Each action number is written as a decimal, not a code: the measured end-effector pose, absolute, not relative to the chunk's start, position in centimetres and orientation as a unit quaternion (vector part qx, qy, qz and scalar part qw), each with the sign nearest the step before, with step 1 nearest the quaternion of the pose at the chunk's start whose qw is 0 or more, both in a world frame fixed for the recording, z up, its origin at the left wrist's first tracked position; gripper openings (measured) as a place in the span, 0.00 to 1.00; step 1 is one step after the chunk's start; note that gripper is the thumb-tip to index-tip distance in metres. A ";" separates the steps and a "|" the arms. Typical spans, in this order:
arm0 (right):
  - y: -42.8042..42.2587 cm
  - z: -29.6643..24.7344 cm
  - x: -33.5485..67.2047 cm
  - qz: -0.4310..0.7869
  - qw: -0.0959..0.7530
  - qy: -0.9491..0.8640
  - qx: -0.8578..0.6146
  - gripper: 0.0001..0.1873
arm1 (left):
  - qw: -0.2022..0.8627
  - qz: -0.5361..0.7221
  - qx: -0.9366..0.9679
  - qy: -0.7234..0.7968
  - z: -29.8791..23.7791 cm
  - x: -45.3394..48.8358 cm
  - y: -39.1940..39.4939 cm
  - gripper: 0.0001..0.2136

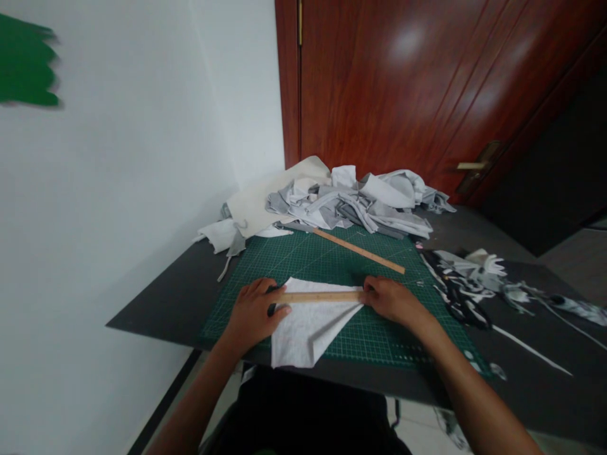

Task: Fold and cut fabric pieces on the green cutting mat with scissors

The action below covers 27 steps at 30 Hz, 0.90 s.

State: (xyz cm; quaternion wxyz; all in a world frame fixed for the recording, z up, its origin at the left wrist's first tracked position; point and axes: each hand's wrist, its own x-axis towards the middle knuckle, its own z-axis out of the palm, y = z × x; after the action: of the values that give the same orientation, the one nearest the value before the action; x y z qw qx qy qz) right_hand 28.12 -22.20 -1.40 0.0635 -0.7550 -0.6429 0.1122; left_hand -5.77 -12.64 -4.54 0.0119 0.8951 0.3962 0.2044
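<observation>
As we look along the mat's near edge from the left, our left hand has thumb and fingers parted around the ruler's left end; whether it grips or just presses, we cannot tell. The ruler lies between our hands, its long axis running left to right near the cloth's far edge; the cloth reaches past the mat's near edge. Our right hand, equally close, curls closed on the ruler's right end by the cloth's corner.
</observation>
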 end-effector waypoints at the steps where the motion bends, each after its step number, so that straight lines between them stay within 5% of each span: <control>1: -22.2 -1.3 28.3 0.112 0.063 -0.640 -0.758 0.07 | 0.008 0.204 0.894 0.400 -4.5 -5.7 -12.7 0.16; 7: -22.2 -1.7 25.7 0.086 0.179 -0.711 -0.675 0.18 | 0.004 0.211 0.890 0.404 -4.6 -5.4 -12.9 0.16; 10: -22.5 -2.6 23.6 0.082 0.211 -0.780 -0.583 0.14 | 0.016 0.213 0.886 0.412 -4.8 -5.6 -12.7 0.15; 20: -22.6 -2.1 23.3 0.077 0.056 -0.778 -0.621 0.25 | -0.004 0.199 0.883 0.425 -4.8 -5.6 -12.8 0.13; 27: -23.1 -0.8 25.8 0.169 0.008 -0.645 -0.745 0.16 | -0.006 0.201 0.879 0.432 -5.0 -5.5 -12.7 0.11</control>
State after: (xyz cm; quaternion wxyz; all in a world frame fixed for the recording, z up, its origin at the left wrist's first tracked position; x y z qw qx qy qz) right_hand 25.83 -23.15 -0.76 0.0084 -0.7452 -0.6450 0.1691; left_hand -5.51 -12.69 -4.97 -0.0058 0.8793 0.4316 0.2011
